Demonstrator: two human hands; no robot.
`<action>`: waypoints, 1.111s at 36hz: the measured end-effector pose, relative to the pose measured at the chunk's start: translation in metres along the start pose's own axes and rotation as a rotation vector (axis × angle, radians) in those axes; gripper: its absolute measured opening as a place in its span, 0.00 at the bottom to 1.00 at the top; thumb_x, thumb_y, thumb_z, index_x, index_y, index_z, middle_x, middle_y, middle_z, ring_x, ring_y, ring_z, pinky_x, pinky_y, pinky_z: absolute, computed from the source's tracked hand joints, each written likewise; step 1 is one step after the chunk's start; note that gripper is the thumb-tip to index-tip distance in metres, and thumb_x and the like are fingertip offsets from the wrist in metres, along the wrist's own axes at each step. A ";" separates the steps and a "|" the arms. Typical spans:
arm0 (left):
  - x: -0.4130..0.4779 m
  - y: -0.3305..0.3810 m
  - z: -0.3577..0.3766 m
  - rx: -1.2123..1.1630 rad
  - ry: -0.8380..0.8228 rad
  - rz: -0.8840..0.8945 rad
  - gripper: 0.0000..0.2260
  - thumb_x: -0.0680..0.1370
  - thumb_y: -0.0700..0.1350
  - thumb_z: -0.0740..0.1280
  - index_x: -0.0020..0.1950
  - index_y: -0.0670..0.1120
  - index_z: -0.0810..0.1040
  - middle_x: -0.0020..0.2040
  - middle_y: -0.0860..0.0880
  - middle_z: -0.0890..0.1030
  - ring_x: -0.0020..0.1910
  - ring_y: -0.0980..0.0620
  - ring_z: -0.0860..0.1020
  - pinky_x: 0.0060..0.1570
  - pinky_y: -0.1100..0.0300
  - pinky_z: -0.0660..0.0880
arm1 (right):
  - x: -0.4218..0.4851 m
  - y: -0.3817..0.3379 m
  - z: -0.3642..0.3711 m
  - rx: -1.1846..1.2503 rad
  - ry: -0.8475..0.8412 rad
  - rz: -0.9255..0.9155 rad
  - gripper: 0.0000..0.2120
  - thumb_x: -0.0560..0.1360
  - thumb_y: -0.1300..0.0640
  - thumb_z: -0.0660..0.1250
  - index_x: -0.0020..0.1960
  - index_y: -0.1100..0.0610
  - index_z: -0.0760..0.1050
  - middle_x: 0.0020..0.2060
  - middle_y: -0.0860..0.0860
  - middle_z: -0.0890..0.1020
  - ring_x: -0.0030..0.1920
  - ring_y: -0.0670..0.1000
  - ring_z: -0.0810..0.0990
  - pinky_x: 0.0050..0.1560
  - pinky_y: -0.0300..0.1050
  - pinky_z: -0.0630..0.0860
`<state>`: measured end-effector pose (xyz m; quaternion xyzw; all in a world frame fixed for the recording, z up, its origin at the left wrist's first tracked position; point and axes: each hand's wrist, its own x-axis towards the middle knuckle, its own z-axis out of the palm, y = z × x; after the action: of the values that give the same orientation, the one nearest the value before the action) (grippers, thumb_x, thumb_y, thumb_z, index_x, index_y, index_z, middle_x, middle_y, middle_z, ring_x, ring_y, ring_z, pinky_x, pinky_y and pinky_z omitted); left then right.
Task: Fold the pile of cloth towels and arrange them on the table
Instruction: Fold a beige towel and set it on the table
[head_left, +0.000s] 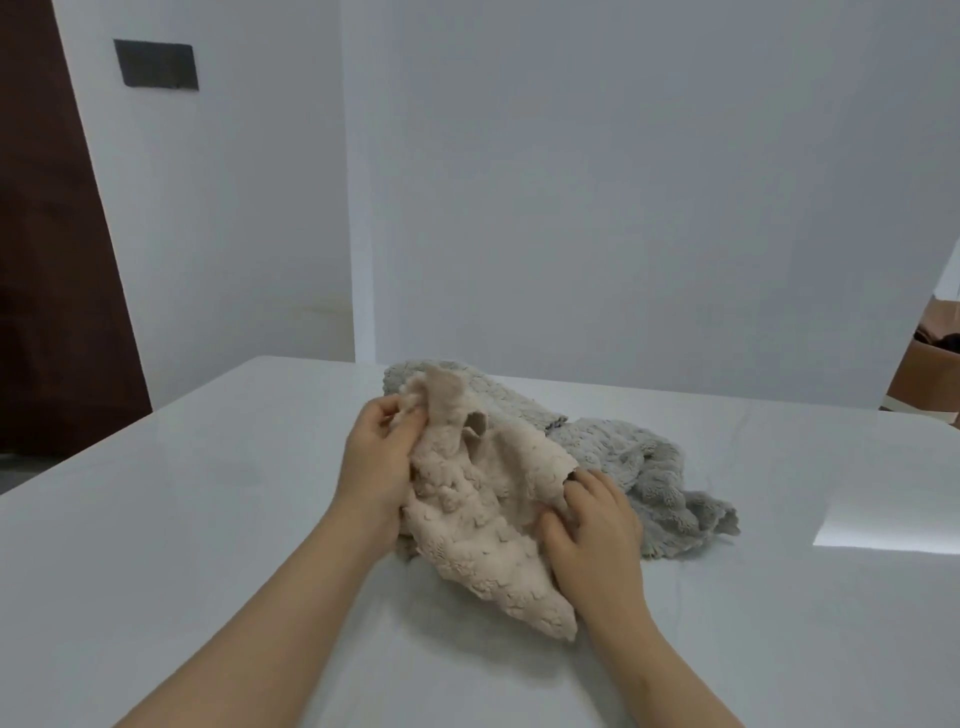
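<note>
Fluffy beige towel (483, 525) crumpled on glossy white bench (208, 519); left hand (376, 457) pinches its 10 o'clock edge, right hand (592, 525) grips 3 o'clock edge. Nubby grey towels (639, 467) heaped behind, touching.

A dark brown door (52, 260) fills the far left. Beside it stands a white wall (244, 218) with a dark rectangular plate (156, 65) mounted high up. A broad pale panel (623, 182) runs across the back to the right. Past its right edge sits something tan-brown (927, 371), with a dark shape resting on it that is too small to make out.
</note>
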<state>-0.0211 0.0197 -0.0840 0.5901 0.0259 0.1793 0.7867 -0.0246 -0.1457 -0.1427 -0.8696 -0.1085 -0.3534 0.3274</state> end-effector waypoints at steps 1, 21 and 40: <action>-0.004 0.001 -0.004 -0.082 0.011 -0.018 0.04 0.78 0.42 0.62 0.44 0.47 0.73 0.42 0.46 0.80 0.38 0.50 0.79 0.39 0.54 0.77 | 0.001 0.000 -0.003 0.034 0.049 -0.017 0.14 0.67 0.53 0.55 0.31 0.42 0.50 0.34 0.43 0.68 0.43 0.57 0.75 0.43 0.53 0.72; -0.029 -0.049 -0.011 1.278 -0.222 0.214 0.22 0.76 0.52 0.61 0.70 0.62 0.60 0.59 0.54 0.74 0.59 0.50 0.72 0.55 0.56 0.70 | -0.016 0.002 -0.020 -0.027 -0.278 0.073 0.17 0.72 0.50 0.54 0.59 0.52 0.68 0.44 0.44 0.70 0.43 0.46 0.67 0.36 0.29 0.64; -0.025 -0.056 -0.017 1.322 -0.176 0.496 0.10 0.76 0.43 0.59 0.50 0.53 0.79 0.41 0.53 0.81 0.43 0.49 0.79 0.41 0.56 0.69 | -0.018 0.006 -0.017 0.004 -0.246 -0.021 0.10 0.76 0.49 0.59 0.56 0.50 0.70 0.43 0.42 0.74 0.46 0.46 0.72 0.37 0.36 0.64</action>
<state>-0.0345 0.0139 -0.1457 0.9446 -0.0695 0.2512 0.1992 -0.0444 -0.1603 -0.1490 -0.9044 -0.1578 -0.2475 0.3097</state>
